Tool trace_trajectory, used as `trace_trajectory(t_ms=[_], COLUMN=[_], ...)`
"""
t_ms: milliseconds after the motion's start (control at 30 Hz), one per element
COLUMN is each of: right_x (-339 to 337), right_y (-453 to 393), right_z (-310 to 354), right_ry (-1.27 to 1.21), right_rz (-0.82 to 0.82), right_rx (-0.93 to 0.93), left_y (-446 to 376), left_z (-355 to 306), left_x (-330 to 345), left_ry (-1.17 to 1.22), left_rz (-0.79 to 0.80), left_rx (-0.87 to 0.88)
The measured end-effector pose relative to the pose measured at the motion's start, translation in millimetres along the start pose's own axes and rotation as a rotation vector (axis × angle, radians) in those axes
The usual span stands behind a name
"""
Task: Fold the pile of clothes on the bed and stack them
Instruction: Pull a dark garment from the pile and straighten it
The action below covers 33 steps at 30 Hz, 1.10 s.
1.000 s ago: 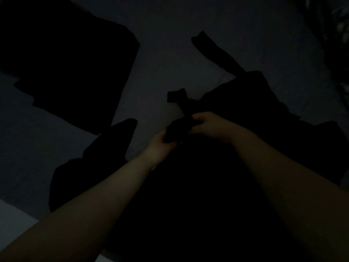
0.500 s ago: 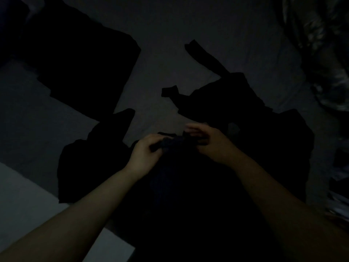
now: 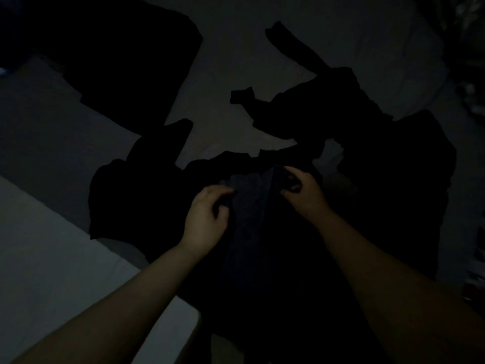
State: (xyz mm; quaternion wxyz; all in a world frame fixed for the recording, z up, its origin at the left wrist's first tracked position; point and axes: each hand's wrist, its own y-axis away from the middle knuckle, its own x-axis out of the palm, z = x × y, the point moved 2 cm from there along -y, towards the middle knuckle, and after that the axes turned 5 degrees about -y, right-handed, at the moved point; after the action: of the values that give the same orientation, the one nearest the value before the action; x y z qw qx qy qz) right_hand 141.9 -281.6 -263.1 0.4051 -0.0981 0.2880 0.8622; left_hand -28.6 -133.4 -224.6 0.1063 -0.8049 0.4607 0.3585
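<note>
Left hand [image 3: 207, 214] curled over the left edge of a dark bluish-grey cloth garment [image 3: 249, 219], fingers bent onto the fabric, gripping it. Right hand [image 3: 301, 191] pinching the garment's upper right corner between thumb and bent fingers. Garment hanging or lying between both hands, running down toward the viewer over more black fabric. Very dim light; details of the weave and kind of garment impossible to tell.

Just left of the left hand, a crumpled black piece of clothing [image 3: 136, 190] on the pale grey bed sheet [image 3: 236, 61]. Beyond the right hand, a rumpled black heap of clothes [image 3: 354, 132] with a long strip stretching up and away. Far upper left, a flat, broad black folded garment [image 3: 126, 61], well apart from the hands. Lower left, a lighter white edge of the bed [image 3: 52, 258].
</note>
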Motion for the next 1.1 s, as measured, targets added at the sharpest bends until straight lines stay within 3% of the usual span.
trace_trajectory(t_ms=[100, 200, 333, 400, 533, 633, 767, 933, 1000, 1100], right_x=[5, 0, -25, -39, -63, -69, -64, -42, -37, -38], right_y=[-5, -14, -21, -22, -31, -38, -44, -40, -41, -40], right_z=[9, 20, 47, 57, 56, 56, 59, 38, 28, 22], right_ry=[-0.006, 0.13, 0.138, 0.094, 0.015, -0.039, -0.109, -0.08, -0.152, -0.273], right_rz=[0.148, 0.166, -0.04, -0.038, 0.003, 0.01, -0.081, -0.028, 0.012, -0.013], right_rx=[-0.111, -0.194, -0.309, -0.296, -0.237, -0.237, -0.286, -0.035, 0.106, 0.247], left_y=[-25, -39, -54, -68, -102, -119, -136, -117, -117, -116], left_z=[0, -3, -17, -25, -34, -40, -40, -28, -21, -21], left_x=[3, 9, 7, 8, 10, 11, 7, 25, 33, 33], left_ry=[0.112, 0.323, 0.478, 0.52, 0.641, 0.585, 0.552, 0.343, 0.24, 0.27], left_rz=[0.078, 0.215, 0.365, 0.422, 0.375, 0.378, 0.304, 0.62, 0.555, 0.407], left_rx=[-0.303, -0.563, -0.583, -0.556, -0.54, -0.449, -0.356, -0.485, -0.463, -0.423])
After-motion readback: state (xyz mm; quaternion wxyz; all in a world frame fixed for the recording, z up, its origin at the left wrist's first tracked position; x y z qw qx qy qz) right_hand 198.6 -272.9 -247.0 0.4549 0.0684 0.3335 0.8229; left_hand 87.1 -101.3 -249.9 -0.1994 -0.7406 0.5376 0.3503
